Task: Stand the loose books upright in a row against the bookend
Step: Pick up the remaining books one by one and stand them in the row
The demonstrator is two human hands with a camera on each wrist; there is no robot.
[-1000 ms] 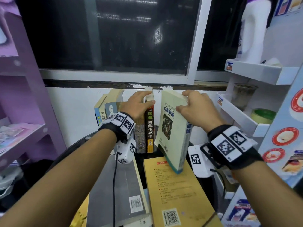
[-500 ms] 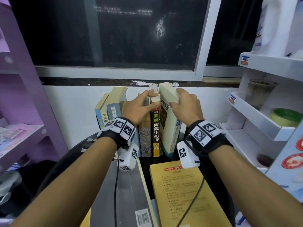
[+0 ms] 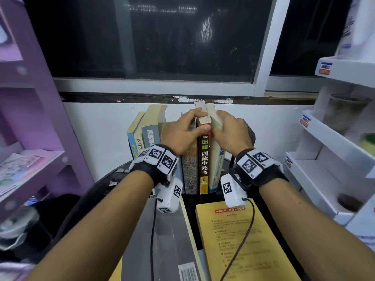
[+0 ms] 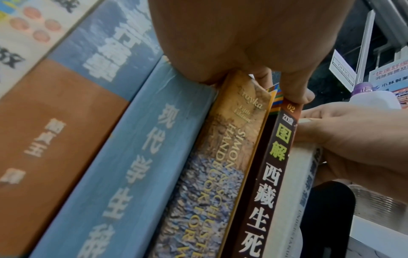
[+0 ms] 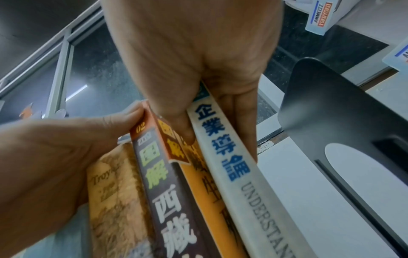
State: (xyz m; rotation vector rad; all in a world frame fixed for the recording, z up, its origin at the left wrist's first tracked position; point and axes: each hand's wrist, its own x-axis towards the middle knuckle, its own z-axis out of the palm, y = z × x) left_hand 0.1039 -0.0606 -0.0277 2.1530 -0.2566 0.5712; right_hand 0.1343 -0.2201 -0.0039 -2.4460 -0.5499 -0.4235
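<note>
Item: cream-white paperback with blue spine lettering [image 3: 215, 159], standing upright at the right end of the row, pressed against the brown-and-orange spined paperback [image 3: 204, 159] to its left. Thick, stiff block of pages; judged moderately heavy, covers smooth and likely a little slippery. Best taken at the top edge, thumb on one cover and fingers on the other.

Right hand [image 3: 228, 132]: curled over the top of the cream-white book, thumb between it and the neighbour, fingers down its right cover.

Left hand [image 3: 180, 132]: thumb and fingers pinching the top of the brown-and-orange paperback, bracing the row.

Row, leftward: mottled tan-and-blue paperback [image 3: 189, 173], pale blue paperbacks [image 3: 151, 136], all upright or leaning slightly, at the far side of the surface by the white wall.

Black metal bookend [image 5: 344, 122]: just right of the cream-white book, a narrow gap showing in the right wrist view.

Still loose, lying flat near the person: yellow paperback [image 3: 241, 240] on the right, grey book with a barcode [image 3: 162, 240] on the left.

Surroundings: purple shelving [image 3: 30, 118] left, white shelving [image 3: 334, 138] right.
</note>
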